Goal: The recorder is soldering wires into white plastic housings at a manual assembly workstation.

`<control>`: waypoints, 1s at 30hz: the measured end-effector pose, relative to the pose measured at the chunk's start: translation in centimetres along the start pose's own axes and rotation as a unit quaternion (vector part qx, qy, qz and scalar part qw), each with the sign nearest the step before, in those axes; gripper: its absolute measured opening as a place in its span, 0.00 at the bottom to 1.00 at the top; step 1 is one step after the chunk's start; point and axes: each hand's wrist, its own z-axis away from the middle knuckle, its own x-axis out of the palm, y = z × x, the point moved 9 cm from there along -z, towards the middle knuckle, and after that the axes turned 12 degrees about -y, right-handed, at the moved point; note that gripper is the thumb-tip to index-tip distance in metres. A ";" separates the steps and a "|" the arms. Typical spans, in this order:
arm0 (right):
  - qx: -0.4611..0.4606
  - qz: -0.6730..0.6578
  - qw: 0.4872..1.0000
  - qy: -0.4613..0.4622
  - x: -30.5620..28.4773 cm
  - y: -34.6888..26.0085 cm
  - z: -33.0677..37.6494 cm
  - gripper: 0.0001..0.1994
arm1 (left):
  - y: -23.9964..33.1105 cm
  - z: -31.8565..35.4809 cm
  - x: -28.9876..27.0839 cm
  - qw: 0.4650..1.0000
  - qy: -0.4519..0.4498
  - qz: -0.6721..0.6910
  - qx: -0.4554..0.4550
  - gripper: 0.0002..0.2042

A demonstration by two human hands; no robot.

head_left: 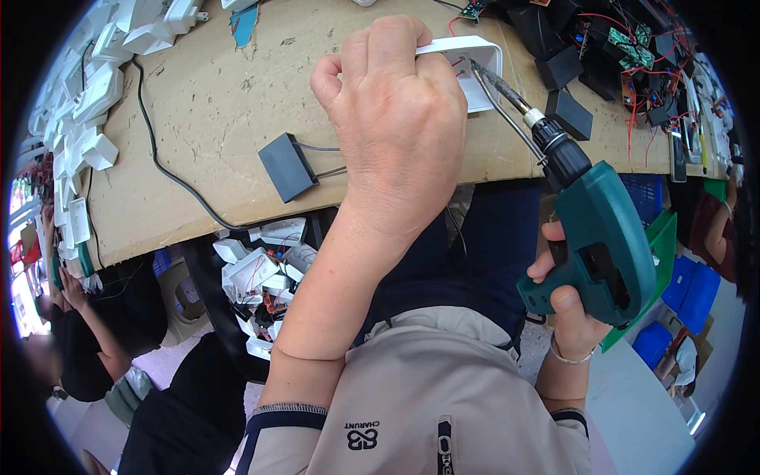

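My left hand (396, 119) grips a white plastic housing (484, 59) by its left edge, with the fingers curled over the rim. In my right hand (576, 321) is a teal pistol-shaped soldering gun (606, 229), its handle wrapped by the fingers near the trigger. The gun's metal tip, with a thin feed tube alongside, reaches into the open housing, close to small reddish wire ends. Whether the tip touches them I cannot tell. Beside my left wrist lies a black rectangular block (287, 168) with two thin grey leads that run behind the wrist.
White plastic casings (99, 87) are heaped at the left of the cardboard-covered table (214, 103), crossed by a black cable (154, 146). At right sit black boxes (568, 113) and green circuit boards (631, 49) with red wires. Below is a scrap pile (265, 277). People sit at both sides.
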 end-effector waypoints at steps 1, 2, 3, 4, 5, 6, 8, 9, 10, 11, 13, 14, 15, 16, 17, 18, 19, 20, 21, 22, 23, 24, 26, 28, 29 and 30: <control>0.005 0.001 1.000 -0.003 0.0 0.0 -0.1 0.35 | 0.0 0.0 0.0 1.000 -0.001 -0.001 -0.001 0.03; 0.010 0.003 1.000 -0.007 0.0 0.1 -0.1 0.35 | 0.0 0.0 -0.1 1.000 -0.001 -0.001 -0.001 0.03; 0.010 0.003 1.000 -0.006 -0.2 0.2 -0.1 0.35 | 0.0 0.0 -0.1 1.000 -0.002 -0.001 -0.001 0.03; 0.006 -0.017 0.999 -0.034 -0.1 0.3 -0.1 0.31 | 0.0 0.0 -0.1 1.000 -0.003 0.000 0.000 0.03; 0.003 -0.037 0.997 -0.062 0.1 0.3 -0.1 0.28 | 0.0 0.0 -0.1 1.000 -0.003 0.000 -0.001 0.03; 0.003 -0.037 0.997 -0.062 0.2 0.3 -0.1 0.28 | 0.1 0.0 0.0 1.000 -0.005 0.000 0.000 0.03; 0.008 -0.040 0.998 -0.056 0.1 0.3 -0.1 0.27 | 0.0 0.0 0.0 1.000 -0.006 -0.001 -0.001 0.03; 0.009 -0.040 0.998 -0.056 0.1 0.3 -0.2 0.27 | 0.0 0.0 0.0 1.000 -0.007 0.001 -0.001 0.03; 0.007 -0.033 0.998 -0.060 0.1 0.2 -0.2 0.27 | 0.0 0.0 0.0 1.000 -0.008 0.004 -0.001 0.03; 0.005 -0.025 0.998 -0.063 0.2 0.2 -0.3 0.27 | 0.0 0.0 0.0 1.000 -0.008 0.004 -0.001 0.03; 0.009 -0.031 0.998 -0.059 0.2 0.1 -0.3 0.27 | 0.0 0.0 0.0 1.000 -0.007 0.003 -0.003 0.03; 0.014 -0.037 0.998 -0.054 0.2 0.2 -0.3 0.27 | 0.0 0.0 0.0 1.000 -0.007 0.003 -0.004 0.03; 0.014 -0.037 0.998 -0.054 0.3 0.1 -0.4 0.27 | 0.0 0.0 0.0 1.000 -0.009 0.001 -0.003 0.03; 0.015 -0.012 0.999 -0.035 0.2 0.0 -0.4 0.30 | 0.0 0.0 0.0 1.000 -0.011 -0.001 -0.003 0.03; 0.016 0.013 1.000 -0.016 -0.1 0.0 -0.4 0.34 | 0.0 0.0 -0.1 1.000 -0.011 -0.001 -0.003 0.03; 0.016 0.013 1.000 -0.016 -0.1 -0.1 -0.4 0.34 | 0.0 0.0 -0.1 1.000 -0.010 -0.001 -0.003 0.04; 0.018 0.011 1.000 -0.019 -0.1 0.0 -0.4 0.34 | 0.0 0.0 -0.1 1.000 -0.009 -0.002 -0.003 0.04; 0.021 0.009 0.999 -0.023 -0.1 0.0 -0.5 0.33 | 0.0 0.0 -0.1 1.000 -0.009 -0.002 -0.003 0.04; 0.021 0.009 0.999 -0.023 -0.1 0.0 -0.5 0.33 | 0.0 0.0 0.0 1.000 -0.011 -0.002 -0.001 0.04; 0.015 0.014 0.999 -0.026 -0.1 -0.1 -0.6 0.33 | 0.0 0.0 0.0 1.000 -0.012 -0.003 0.001 0.04; 0.010 0.019 0.999 -0.030 -0.1 -0.2 -0.6 0.33 | 0.0 0.0 0.0 1.000 -0.012 -0.003 0.001 0.04; 0.010 0.019 0.999 -0.030 -0.1 -0.2 -0.6 0.33 | 0.1 0.0 0.0 1.000 -0.009 -0.003 0.001 0.03; 0.013 0.031 0.999 -0.023 -0.1 -0.4 -0.7 0.32 | 0.1 0.0 0.0 1.000 -0.006 -0.004 0.000 0.03; 0.008 0.028 0.999 -0.028 -0.2 -0.7 -0.6 0.27 | 0.1 0.0 0.0 1.000 -0.007 -0.002 0.000 0.03; 0.003 0.026 0.999 -0.033 -0.2 -0.8 -0.6 0.23 | 0.0 0.0 0.0 1.000 -0.007 -0.002 0.000 0.03; 0.003 0.026 0.999 -0.034 -0.2 -0.9 -0.5 0.23 | 0.0 0.0 0.0 1.000 -0.004 -0.004 0.000 0.03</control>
